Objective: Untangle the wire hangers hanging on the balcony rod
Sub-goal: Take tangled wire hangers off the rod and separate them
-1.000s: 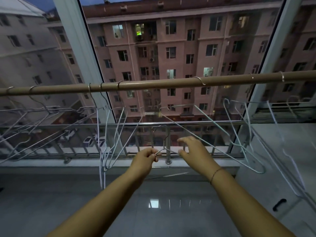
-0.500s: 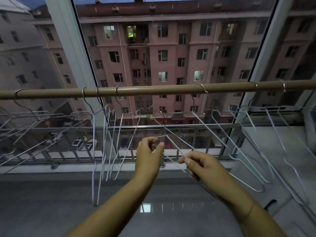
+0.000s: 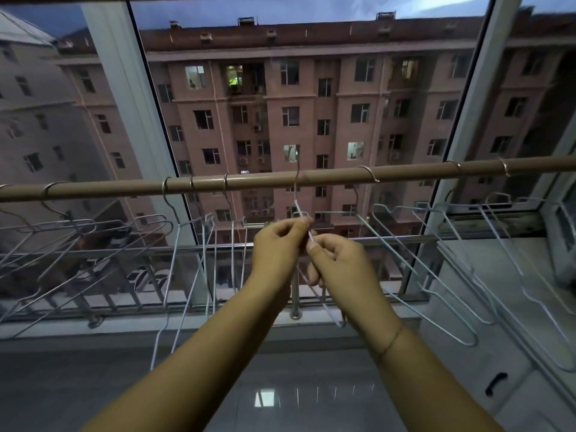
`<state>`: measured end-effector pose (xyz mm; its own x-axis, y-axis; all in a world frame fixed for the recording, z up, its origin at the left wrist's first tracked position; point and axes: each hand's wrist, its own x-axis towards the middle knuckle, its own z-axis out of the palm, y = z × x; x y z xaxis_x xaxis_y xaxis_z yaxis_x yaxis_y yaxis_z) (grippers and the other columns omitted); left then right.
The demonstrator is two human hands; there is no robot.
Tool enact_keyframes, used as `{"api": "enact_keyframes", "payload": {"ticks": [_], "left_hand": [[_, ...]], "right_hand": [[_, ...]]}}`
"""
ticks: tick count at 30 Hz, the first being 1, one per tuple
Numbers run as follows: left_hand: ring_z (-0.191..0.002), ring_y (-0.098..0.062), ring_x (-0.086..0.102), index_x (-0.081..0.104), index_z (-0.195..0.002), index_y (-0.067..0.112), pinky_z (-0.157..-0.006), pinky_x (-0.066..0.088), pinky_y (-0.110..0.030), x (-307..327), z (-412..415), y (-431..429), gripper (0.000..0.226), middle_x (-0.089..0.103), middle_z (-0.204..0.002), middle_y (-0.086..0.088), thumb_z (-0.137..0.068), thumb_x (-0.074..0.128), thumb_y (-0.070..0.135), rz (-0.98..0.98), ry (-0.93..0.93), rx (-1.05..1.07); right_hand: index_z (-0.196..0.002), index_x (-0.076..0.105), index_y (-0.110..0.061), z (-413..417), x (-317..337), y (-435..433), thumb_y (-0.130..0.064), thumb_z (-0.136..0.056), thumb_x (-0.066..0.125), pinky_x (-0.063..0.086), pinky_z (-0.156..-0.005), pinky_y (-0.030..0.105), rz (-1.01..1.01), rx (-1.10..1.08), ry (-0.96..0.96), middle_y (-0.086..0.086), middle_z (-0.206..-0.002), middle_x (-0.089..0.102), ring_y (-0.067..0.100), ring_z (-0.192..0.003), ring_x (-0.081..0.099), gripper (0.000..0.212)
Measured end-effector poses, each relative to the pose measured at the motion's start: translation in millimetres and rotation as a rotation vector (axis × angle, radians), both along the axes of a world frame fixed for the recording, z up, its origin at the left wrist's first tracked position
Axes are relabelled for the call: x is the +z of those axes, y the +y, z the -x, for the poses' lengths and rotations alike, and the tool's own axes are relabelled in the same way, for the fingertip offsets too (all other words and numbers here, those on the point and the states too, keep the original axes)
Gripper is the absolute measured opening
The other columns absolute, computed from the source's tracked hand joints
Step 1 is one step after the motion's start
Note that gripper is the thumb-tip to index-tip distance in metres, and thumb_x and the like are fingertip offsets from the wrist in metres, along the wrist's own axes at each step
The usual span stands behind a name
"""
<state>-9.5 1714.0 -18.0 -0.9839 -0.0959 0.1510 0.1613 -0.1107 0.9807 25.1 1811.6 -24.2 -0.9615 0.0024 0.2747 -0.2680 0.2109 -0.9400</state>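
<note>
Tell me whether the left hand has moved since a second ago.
Yes. The left hand has risen from down by the railing to just under the rod, pinching a hanger's wire.

We find no writing, label, brand, number or sign that can be read anywhere in the view.
</note>
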Motion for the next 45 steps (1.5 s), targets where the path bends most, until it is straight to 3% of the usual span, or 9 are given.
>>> {"api": "enact_keyframes", "payload": {"ticks": [6, 9, 13, 18, 23, 27, 31, 36, 45], "left_hand": [[-0.061, -0.002, 0.06, 0.073, -0.082, 0.022, -0.05, 0.046, -0.011, -18.0, 2.1, -10.0, 0.016, 0.066, -0.063, 0.009, -0.089, 0.059, 0.019, 0.036, -0.13, 0.019], [-0.078, -0.004, 0.061, 0.065, -0.106, 0.016, -0.059, 0.047, -0.015, -24.1, 2.1, -11.2, 0.019, 0.065, -0.087, 0.006, -0.09, 0.059, 0.023, 0.099, -0.124, 0.113], [-0.098, -0.012, 0.055, 0.051, -0.112, 0.024, -0.082, 0.047, -0.024, -23.0, -4.7, -6.9, 0.027, 0.054, -0.11, 0.0, -0.087, 0.061, 0.029, 0.253, 0.117, 0.294], [-0.094, -0.003, 0.061, 0.061, -0.094, 0.037, -0.08, 0.05, -0.018, -6.4, -6.5, 23.1, 0.014, 0.065, -0.1, 0.009, -0.091, 0.055, 0.024, 0.226, 0.163, -0.005], [-0.082, -0.013, 0.06, 0.068, -0.103, 0.013, -0.081, 0.051, -0.027, -7.8, 10.7, 70.7, 0.017, 0.066, -0.091, -0.002, -0.092, 0.055, 0.019, 0.117, -0.169, -0.247], [-0.076, -0.013, 0.061, 0.069, -0.094, 0.007, -0.065, 0.05, -0.021, -12.2, 16.8, 98.0, 0.015, 0.066, -0.084, -0.005, -0.091, 0.057, 0.014, 0.073, -0.23, -0.218], [-0.07, -0.012, 0.059, 0.069, -0.089, 0.008, -0.054, 0.048, -0.017, -4.7, 29.5, 109.7, 0.014, 0.066, -0.082, -0.007, -0.091, 0.056, 0.01, 0.052, -0.206, -0.172], [-0.068, -0.015, 0.056, 0.063, -0.109, 0.002, -0.052, 0.044, -0.02, 3.6, 53.0, 114.8, 0.02, 0.065, -0.09, -0.013, -0.09, 0.056, 0.005, 0.001, -0.299, -0.092], [-0.062, -0.012, 0.053, 0.063, -0.107, -0.001, -0.048, 0.044, -0.017, -61.3, 39.9, 76.2, 0.021, 0.06, -0.075, -0.007, -0.093, 0.048, -0.001, 0.207, -0.494, -0.223]], "right_hand": [[-0.08, 0.066, -0.02, 4.0, -15.8, -9.8, -0.023, -0.094, 0.044, 0.051, -0.06, 0.035, -0.106, -0.002, -0.114, 0.001, -0.054, 0.063, 0.015, -0.051, 0.057, 0.025], [-0.088, 0.066, -0.021, -1.7, -18.0, -6.0, -0.028, -0.094, 0.044, 0.054, -0.068, 0.035, -0.291, -0.003, -0.082, 0.001, -0.077, 0.069, 0.017, -0.072, 0.065, 0.024], [-0.099, 0.064, -0.023, -10.9, -12.6, 20.7, -0.026, -0.091, 0.052, 0.046, -0.068, 0.012, -0.378, -0.25, 0.122, -0.008, -0.091, 0.065, 0.006, -0.082, 0.06, 0.015], [-0.101, 0.065, -0.014, -14.1, -14.5, 81.6, -0.02, -0.086, 0.059, 0.042, -0.086, 0.033, -0.556, -0.582, 0.141, 0.004, -0.106, 0.06, 0.025, -0.105, 0.049, 0.018], [-0.104, 0.065, -0.016, -24.0, -37.0, 113.8, -0.026, -0.089, 0.057, 0.05, -0.071, 0.03, -0.48, -0.484, -0.109, 0.001, -0.091, 0.065, 0.018, -0.087, 0.059, 0.019], [-0.085, 0.065, -0.012, -23.1, -43.3, 118.5, -0.018, -0.091, 0.053, 0.054, -0.059, 0.035, -0.202, -0.339, -0.191, 0.007, -0.063, 0.064, 0.016, -0.057, 0.059, 0.014], [-0.082, 0.063, -0.011, -13.2, -34.7, 112.0, -0.019, -0.092, 0.049, 0.044, -0.048, 0.024, -0.218, -0.307, -0.139, 0.004, -0.056, 0.06, 0.006, -0.043, 0.05, 0.019], [-0.082, 0.062, -0.008, 4.1, -22.8, 102.3, -0.023, -0.094, 0.047, 0.051, -0.063, 0.037, -0.227, -0.25, -0.121, 0.005, -0.061, 0.062, 0.017, -0.055, 0.055, 0.025], [-0.097, 0.065, -0.009, 9.7, -78.8, 117.4, -0.024, -0.093, 0.048, 0.05, -0.087, 0.045, -0.37, -0.202, -0.261, 0.01, -0.094, 0.067, 0.026, -0.09, 0.061, 0.023]]}}
